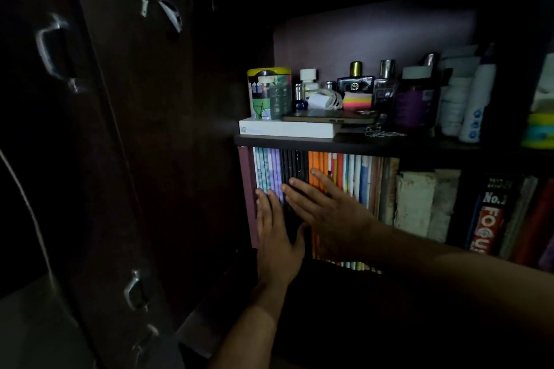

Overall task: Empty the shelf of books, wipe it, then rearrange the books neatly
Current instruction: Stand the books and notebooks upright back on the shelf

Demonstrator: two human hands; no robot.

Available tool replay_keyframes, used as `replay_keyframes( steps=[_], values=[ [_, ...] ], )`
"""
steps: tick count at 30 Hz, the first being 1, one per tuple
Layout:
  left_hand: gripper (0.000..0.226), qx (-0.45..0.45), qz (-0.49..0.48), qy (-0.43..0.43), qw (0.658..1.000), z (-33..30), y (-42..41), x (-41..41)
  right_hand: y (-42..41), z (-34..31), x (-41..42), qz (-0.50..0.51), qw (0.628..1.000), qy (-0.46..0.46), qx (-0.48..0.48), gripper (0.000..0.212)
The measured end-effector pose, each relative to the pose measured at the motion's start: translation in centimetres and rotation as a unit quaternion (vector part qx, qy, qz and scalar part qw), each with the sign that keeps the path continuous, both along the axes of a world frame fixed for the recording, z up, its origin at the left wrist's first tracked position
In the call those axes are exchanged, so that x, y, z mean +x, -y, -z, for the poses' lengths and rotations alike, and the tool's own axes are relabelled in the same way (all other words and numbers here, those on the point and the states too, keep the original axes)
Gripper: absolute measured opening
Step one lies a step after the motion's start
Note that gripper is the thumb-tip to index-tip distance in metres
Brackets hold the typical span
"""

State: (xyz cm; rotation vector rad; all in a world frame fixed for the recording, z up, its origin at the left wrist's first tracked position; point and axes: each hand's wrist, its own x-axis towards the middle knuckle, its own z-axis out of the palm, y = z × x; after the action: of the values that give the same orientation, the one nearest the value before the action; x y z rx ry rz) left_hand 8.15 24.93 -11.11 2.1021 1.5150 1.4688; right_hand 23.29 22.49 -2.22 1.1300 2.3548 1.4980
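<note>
While both the left hand [274, 237] and right hand [326, 207] lie flat and open on the book spines [295, 171], gripping nothing, uneven pushing risks toppling the row.

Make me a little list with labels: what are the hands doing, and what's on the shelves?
left hand: flat against the purple book spines, fingers straight
right hand: flat across the black spines and orange spines
book row: upright, packed tight
shelf above: yellow-lidded tin on a white box, bottles beside it
light: very dim
</note>
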Motion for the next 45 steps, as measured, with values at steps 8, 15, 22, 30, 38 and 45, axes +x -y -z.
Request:
replay_keyframes(
  steps=[8,15,22,30,38,45],
  values=[
    [0.116,0.001,0.046,0.017,0.999,0.5,-0.7,-0.1,-1.3,-2.3,3.8,-0.041,0.998,0.043,-0.004,0.084],
    [0.127,0.001,0.014,-0.104,0.994,-0.1,0.3,0.9,1.4,-2.1,3.6,-0.074,0.997,-0.02,-0.012,0.082],
    [0.131,0.005,-0.046,-0.16,0.986,0.4,-0.1,1.0,2.4,-0.7,9.8,-0.035,0.999,0.008,-0.021,0.08],
    [0.106,0.173,0.088,-0.083,0.978,-1.0,6.7,9.6,6.4,-0.3,8.6,-0.044,0.983,-0.177,-0.037,0.077],
    [0.103,0.181,0.097,-0.25,0.946,1.0,6.6,16.6,12.7,5.8,17.7,0.206,0.923,-0.323,-0.025,0.091],
    [0.104,0.171,0.061,-0.294,0.938,0.5,7.8,16.0,12.9,5.2,17.7,0.2,0.927,-0.313,-0.058,0.108]
  ],
)
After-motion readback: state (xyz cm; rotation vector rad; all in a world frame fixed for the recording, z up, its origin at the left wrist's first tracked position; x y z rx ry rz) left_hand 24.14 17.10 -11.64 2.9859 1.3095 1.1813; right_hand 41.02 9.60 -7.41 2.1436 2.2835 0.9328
